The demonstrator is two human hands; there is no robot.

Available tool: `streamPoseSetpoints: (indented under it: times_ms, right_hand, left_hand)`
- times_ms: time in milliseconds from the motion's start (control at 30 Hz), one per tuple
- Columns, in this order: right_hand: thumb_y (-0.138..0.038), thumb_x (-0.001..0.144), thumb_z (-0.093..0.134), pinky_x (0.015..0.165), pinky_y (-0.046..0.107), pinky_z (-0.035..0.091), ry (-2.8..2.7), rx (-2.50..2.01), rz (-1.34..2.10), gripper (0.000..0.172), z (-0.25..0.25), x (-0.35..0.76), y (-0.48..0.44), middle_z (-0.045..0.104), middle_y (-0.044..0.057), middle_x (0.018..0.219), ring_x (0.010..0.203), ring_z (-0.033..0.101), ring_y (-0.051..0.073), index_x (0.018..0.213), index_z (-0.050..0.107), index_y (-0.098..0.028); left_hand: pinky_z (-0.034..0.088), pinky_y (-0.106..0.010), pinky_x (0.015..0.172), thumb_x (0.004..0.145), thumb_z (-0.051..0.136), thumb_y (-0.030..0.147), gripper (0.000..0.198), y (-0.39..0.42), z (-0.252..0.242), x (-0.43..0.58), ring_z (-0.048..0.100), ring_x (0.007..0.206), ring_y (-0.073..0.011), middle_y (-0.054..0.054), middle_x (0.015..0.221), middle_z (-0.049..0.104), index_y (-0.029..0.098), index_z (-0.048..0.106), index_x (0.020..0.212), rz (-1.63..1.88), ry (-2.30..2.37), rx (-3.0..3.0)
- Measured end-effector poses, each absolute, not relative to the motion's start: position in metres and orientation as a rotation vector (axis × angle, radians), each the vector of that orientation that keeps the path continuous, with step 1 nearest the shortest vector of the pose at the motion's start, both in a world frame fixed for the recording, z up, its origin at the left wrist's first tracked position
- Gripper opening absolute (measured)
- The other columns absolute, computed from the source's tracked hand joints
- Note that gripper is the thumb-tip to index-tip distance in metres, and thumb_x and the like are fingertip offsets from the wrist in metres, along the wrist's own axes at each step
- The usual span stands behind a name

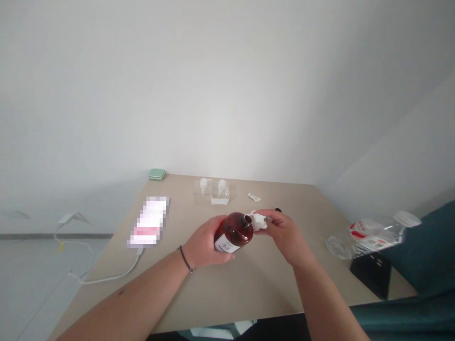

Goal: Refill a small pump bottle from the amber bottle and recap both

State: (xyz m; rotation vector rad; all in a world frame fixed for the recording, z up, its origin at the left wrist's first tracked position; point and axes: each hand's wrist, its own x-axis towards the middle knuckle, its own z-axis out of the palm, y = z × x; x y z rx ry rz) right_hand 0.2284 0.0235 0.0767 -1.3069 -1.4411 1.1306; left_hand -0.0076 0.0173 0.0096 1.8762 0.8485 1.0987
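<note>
Beige table (245, 289), seen from above. Off its right edge, crushed plastic water bottle (366, 239) on black box (370, 274). Left side: pixelated device (149, 222) with white cable (106, 278). Far edge: green case (157, 174). Left hand (201, 241) wrapped round amber bottle (234, 232), uncapped, above the table. Right hand (284, 234) pinches white tissue (258, 220) beside the bottle's neck. Small black object (277, 210) just beyond the right hand.
</note>
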Motion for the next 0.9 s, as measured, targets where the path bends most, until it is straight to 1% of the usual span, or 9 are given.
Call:
streamPoseSetpoints:
  times_ms: [67, 133, 200, 300, 367, 467, 667, 800, 900]
  right_hand:
    - [-0.039, 0.078, 0.065, 0.062, 0.035, 0.054, -1.489, -1.361, 1.123, 0.028, 0.079, 0.228, 0.022, 0.072, 0.003, 0.073, 0.060, 0.064, 0.018, 0.096, 0.074, -0.019]
    - [-0.038, 0.080, 0.060, 0.060, 0.033, 0.052, -1.591, -1.414, 1.002, 0.028, 0.084, 0.228, 0.019, 0.070, 0.003, 0.070, 0.058, 0.063, 0.017, 0.096, 0.075, -0.019]
    - [-0.038, 0.084, 0.057, 0.064, 0.032, 0.052, -1.710, -1.410, 0.891, 0.028, 0.090, 0.226, 0.016, 0.072, 0.004, 0.075, 0.066, 0.065, 0.019, 0.096, 0.075, -0.020]
    - [-0.040, 0.088, 0.056, 0.070, 0.033, 0.052, -1.849, -1.391, 0.811, 0.029, 0.099, 0.223, 0.011, 0.074, 0.006, 0.085, 0.076, 0.067, 0.020, 0.096, 0.074, -0.020]
    - [-0.036, 0.088, 0.056, 0.071, 0.032, 0.052, -1.886, -1.388, 0.791, 0.027, 0.101, 0.222, 0.009, 0.074, 0.006, 0.092, 0.079, 0.067, 0.020, 0.105, 0.072, -0.022]
    - [-0.027, 0.088, 0.055, 0.075, 0.032, 0.052, -1.913, -1.345, 0.792, 0.033, 0.102, 0.224, 0.008, 0.073, 0.005, 0.099, 0.085, 0.067, 0.020, 0.120, 0.064, -0.025]
    - [-0.021, 0.088, 0.054, 0.077, 0.033, 0.051, -2.059, -1.289, 0.759, 0.023, 0.113, 0.226, 0.006, 0.071, 0.005, 0.098, 0.088, 0.066, 0.021, 0.109, 0.063, -0.024]
    - [-0.022, 0.090, 0.052, 0.080, 0.034, 0.051, -2.105, -1.234, 0.783, 0.024, 0.122, 0.223, 0.004, 0.070, 0.005, 0.101, 0.091, 0.065, 0.022, 0.112, 0.061, -0.024]
    - [-0.027, 0.091, 0.056, 0.078, 0.033, 0.051, -2.133, -1.215, 0.783, 0.024, 0.126, 0.222, 0.001, 0.069, 0.005, 0.100, 0.089, 0.064, 0.021, 0.115, 0.060, -0.025]
  left_hand:
    - [0.048, -0.049, 0.105, 0.063, 0.087, 0.033, 0.083, 0.017, 0.010, -0.008, 0.063, 0.117, -0.0348, -0.013, 0.130, 0.064, 0.023, 0.052, 0.137, 1.099, 0.850, 1.877]
    - [0.048, -0.049, 0.105, 0.064, 0.087, 0.033, 0.081, 0.018, 0.010, -0.008, 0.063, 0.116, -0.0347, -0.013, 0.130, 0.064, 0.023, 0.052, 0.137, 1.097, 0.848, 1.882]
    - [0.048, -0.049, 0.104, 0.063, 0.087, 0.034, 0.082, 0.018, 0.009, -0.007, 0.064, 0.115, -0.0348, -0.013, 0.129, 0.065, 0.022, 0.052, 0.136, 1.087, 0.851, 1.893]
    - [0.049, -0.048, 0.102, 0.060, 0.088, 0.034, 0.085, 0.018, 0.009, -0.008, 0.064, 0.113, -0.0344, -0.013, 0.128, 0.065, 0.020, 0.052, 0.136, 1.060, 0.869, 1.925]
    - [0.049, -0.047, 0.101, 0.060, 0.088, 0.036, 0.084, 0.017, 0.009, -0.008, 0.064, 0.111, -0.0338, -0.013, 0.127, 0.065, 0.020, 0.053, 0.135, 1.040, 0.873, 1.949]
    - [0.050, -0.047, 0.099, 0.061, 0.086, 0.037, 0.081, 0.016, 0.011, -0.009, 0.065, 0.109, -0.0330, -0.012, 0.125, 0.066, 0.021, 0.053, 0.134, 1.014, 0.861, 1.972]
    - [0.050, -0.045, 0.098, 0.062, 0.081, 0.031, 0.075, 0.015, 0.021, -0.008, 0.066, 0.108, -0.0318, -0.010, 0.124, 0.067, 0.022, 0.055, 0.132, 0.997, 0.793, 1.999]
    - [0.051, -0.044, 0.097, 0.064, 0.077, 0.033, 0.069, 0.015, 0.027, -0.009, 0.067, 0.106, -0.0312, -0.009, 0.123, 0.069, 0.022, 0.057, 0.129, 0.987, 0.712, 1.984]
    - [0.051, -0.042, 0.096, 0.064, 0.078, 0.034, 0.070, 0.015, 0.028, -0.012, 0.067, 0.104, -0.0304, -0.009, 0.121, 0.069, 0.021, 0.056, 0.129, 0.974, 0.652, 1.918]
